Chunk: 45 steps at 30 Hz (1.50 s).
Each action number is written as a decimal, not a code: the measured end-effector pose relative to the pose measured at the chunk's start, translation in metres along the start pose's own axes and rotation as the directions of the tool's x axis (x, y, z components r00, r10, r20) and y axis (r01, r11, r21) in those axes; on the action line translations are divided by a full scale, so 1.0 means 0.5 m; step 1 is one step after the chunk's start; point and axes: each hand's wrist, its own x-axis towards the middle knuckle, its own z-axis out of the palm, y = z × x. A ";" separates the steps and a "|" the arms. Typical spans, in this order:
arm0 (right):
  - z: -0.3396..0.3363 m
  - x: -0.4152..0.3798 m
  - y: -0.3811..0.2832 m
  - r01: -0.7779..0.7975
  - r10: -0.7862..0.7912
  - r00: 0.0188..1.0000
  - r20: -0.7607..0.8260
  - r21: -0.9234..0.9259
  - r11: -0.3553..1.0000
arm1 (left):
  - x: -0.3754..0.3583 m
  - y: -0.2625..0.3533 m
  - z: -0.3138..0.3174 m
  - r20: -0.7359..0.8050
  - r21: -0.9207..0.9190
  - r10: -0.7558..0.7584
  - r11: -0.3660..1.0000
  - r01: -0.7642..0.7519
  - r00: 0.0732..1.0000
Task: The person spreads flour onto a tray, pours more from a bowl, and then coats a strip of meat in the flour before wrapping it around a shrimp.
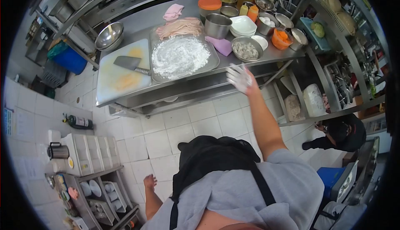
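My right hand (240,79), whitened with flour, reaches out at the table's front edge with its fingers apart and nothing in them. Just beyond it sits a metal bowl (247,49) of pale, wet-looking pieces. Low at my left side hangs my left hand (150,181), empty, fingers loosely apart. On the metal table stands a tray (213,62) spread with white flour (180,57). Pale flat pieces of raw meat (178,27) lie along the tray's far end. A cleaver (128,62) rests on the stained white cutting board (121,84), its handle reaching to the tray.
A purple cloth (219,45), a steel pot (217,26), stacked white dishes (243,25) and an orange bowl (282,38) crowd the table's right half. Metal bowls (109,36) stand at its left end. Another person (342,132) crouches at right. White drawers (91,153) stand at left.
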 end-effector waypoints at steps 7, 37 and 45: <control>-0.940 -0.749 0.085 0.132 0.068 0.294 -0.953 0.111 0.985 | -0.120 0.114 0.220 0.033 0.201 0.199 0.959 -0.201 0.979; -0.851 -1.141 0.098 0.464 0.061 0.189 -0.980 0.144 0.874 | -0.171 0.366 0.547 0.462 0.538 0.336 0.630 -0.560 0.821; -0.779 -0.961 -0.089 0.603 -0.125 0.284 -0.951 0.076 0.794 | -0.063 0.455 0.526 0.527 0.768 -0.013 0.434 -0.470 0.850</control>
